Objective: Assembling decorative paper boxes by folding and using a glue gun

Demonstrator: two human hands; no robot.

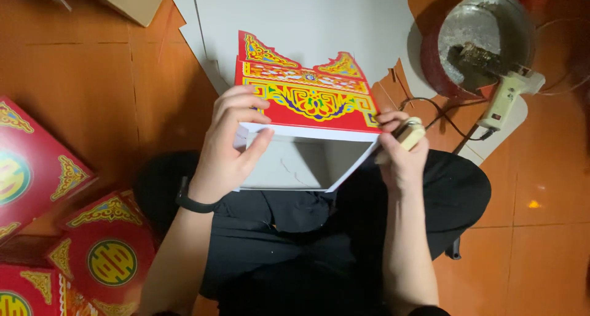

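Item, nearest: black-clothed lap of the seated person point(295, 242), over an orange tiled floor point(92, 89).
Left hand point(230, 147), black wristband: fingers curled over the left edge of a half-folded red cardboard box with yellow and blue ornament and a white inside point(307, 101), thumb inside its opening. The box is held above the lap.
Right hand point(399, 153): fingers closed on a small cream-coloured tool point(410, 133), touching the box's right edge.
Left, on the floor: finished red printed boxes with yellow round emblems point(110, 254).
Farther: white card sheets point(307, 21); cream hot-air gun with cord point(507, 98); round grey metal pot point(485, 39).
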